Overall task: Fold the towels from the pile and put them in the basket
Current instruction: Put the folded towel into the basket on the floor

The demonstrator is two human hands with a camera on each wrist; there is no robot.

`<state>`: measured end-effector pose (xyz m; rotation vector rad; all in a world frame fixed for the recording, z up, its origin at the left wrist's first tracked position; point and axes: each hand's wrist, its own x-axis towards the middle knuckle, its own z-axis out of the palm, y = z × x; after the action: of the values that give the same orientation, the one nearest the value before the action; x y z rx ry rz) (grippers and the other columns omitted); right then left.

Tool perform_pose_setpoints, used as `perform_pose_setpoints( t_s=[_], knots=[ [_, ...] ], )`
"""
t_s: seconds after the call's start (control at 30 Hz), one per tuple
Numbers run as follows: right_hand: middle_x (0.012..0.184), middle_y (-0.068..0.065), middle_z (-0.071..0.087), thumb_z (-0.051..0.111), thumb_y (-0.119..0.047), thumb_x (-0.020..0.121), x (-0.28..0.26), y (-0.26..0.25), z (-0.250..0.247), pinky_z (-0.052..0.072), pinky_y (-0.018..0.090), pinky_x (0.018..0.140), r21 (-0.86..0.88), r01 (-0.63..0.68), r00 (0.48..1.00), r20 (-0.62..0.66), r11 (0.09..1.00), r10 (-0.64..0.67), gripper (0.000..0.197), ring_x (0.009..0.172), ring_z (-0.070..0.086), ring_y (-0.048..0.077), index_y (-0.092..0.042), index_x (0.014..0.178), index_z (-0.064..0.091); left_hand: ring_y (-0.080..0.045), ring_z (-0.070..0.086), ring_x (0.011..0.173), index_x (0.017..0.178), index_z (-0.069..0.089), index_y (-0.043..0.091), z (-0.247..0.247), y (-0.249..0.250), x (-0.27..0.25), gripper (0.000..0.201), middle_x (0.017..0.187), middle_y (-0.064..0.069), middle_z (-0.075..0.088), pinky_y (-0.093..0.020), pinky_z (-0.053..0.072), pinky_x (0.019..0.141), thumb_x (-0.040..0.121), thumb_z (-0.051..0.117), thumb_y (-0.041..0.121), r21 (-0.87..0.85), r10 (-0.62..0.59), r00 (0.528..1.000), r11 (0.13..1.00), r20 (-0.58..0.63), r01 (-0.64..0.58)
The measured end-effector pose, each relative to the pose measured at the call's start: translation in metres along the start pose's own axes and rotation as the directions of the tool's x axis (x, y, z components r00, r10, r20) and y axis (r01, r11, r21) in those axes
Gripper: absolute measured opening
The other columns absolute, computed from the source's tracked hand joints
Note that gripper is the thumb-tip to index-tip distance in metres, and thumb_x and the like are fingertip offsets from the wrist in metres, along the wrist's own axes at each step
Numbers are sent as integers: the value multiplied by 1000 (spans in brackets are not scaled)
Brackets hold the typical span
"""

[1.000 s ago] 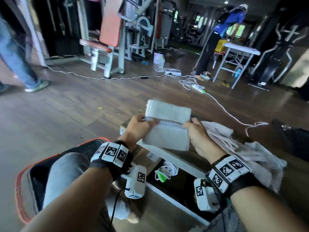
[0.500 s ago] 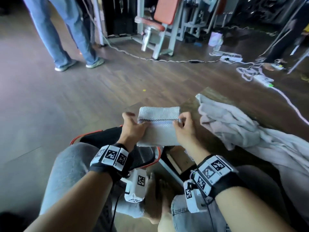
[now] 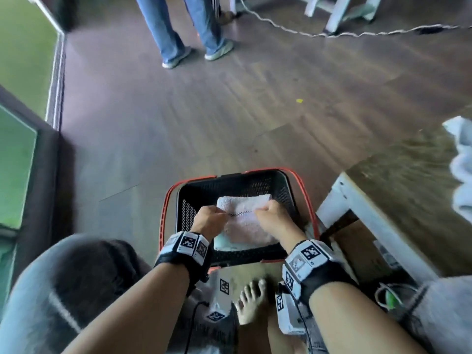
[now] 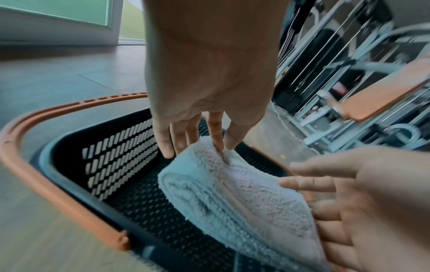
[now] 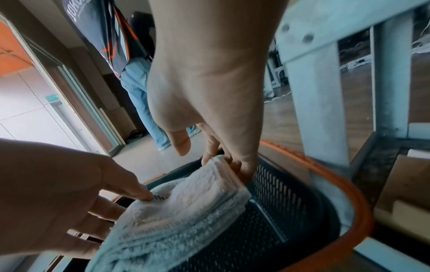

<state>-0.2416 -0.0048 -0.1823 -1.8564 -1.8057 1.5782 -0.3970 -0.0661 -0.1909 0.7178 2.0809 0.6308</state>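
A folded white towel (image 3: 245,221) with a dark stitched stripe is inside the black basket with an orange rim (image 3: 168,200), which stands on the floor by my feet. My left hand (image 3: 217,217) pinches the towel's left end, thumb (image 5: 139,191) on top at the stripe and fingers (image 4: 167,143) underneath. My right hand (image 3: 263,210) is at the towel's right end with straight fingers (image 5: 221,152) along its edge and the thumb lifted off. I cannot tell whether the towel (image 4: 232,193) rests on the basket's mesh floor. The pile of loose towels (image 3: 462,169) lies on the table at the far right.
A low table with a white frame (image 3: 357,200) and wooden top stands just right of the basket. A person in jeans (image 3: 178,34) stands further off on the wooden floor, near a white cable (image 3: 281,26). My bare foot (image 3: 252,300) and knee are beside the basket.
Both hands carried the folded towel from above the table down and left into the basket. My head turned down to follow. The right thumb has lifted off the towel.
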Motion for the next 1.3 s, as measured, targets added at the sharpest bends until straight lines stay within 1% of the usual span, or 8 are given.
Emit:
perform_pose_setpoints(
  t_s=[0.13,0.3,0.4,0.47,0.63,0.87,1.13,1.3],
  knots=[
    [125,17,63,47,-32,86,45,6,42,42,28,80,-89,-58,986,151,994,71,55,106,62,28,-3,132,51,-16,37,48,70,70,5,3,-30,30,15,53,-2,45,-23,29,50,81,62,10,74,-88,996,994,20,86],
    [103,14,60,45,-30,92,79,8,68,37,26,58,-215,-2,971,235,977,54,32,85,57,26,-6,108,58,-2,31,32,88,71,15,5,-46,63,18,40,12,56,-16,27,34,93,56,6,29,-214,975,977,61,213],
    [106,13,61,44,-28,97,96,9,77,37,24,54,-246,27,962,269,969,42,34,80,58,22,-3,113,60,1,34,27,102,73,3,10,-58,86,20,61,1,69,-15,29,33,92,55,1,-31,-260,962,964,79,263],
    [116,16,63,44,-29,97,107,8,82,42,24,62,-247,28,960,276,969,43,38,90,61,26,-3,121,60,-3,43,36,102,74,4,13,-64,99,19,75,-7,71,-18,35,40,91,59,3,-44,-263,962,963,73,266],
    [126,15,61,48,-29,97,124,8,97,44,30,80,-257,29,945,321,966,57,40,106,61,30,-6,129,57,-12,50,57,95,75,4,17,-79,119,13,65,-1,62,-26,42,65,86,72,13,-37,-230,973,972,14,231],
    [149,15,47,45,-31,99,130,13,107,45,40,105,-350,45,894,433,936,119,54,127,53,32,-12,149,40,-20,49,91,123,59,-8,18,-81,128,32,125,-27,61,-31,43,81,94,52,5,195,-245,968,953,47,232],
    [137,13,57,46,-35,98,123,0,86,46,37,98,-381,133,915,401,915,34,44,122,56,32,-13,135,56,-26,55,88,119,62,-6,26,-78,124,37,102,-17,63,-34,49,83,91,56,16,272,-250,965,937,84,219],
    [83,6,57,48,-29,94,101,-29,44,39,31,62,-378,188,947,314,907,-65,23,74,52,24,-14,78,56,-29,59,82,85,65,5,12,-30,102,26,82,-9,57,-42,54,80,75,59,28,314,-129,987,945,95,94]
  ],
)
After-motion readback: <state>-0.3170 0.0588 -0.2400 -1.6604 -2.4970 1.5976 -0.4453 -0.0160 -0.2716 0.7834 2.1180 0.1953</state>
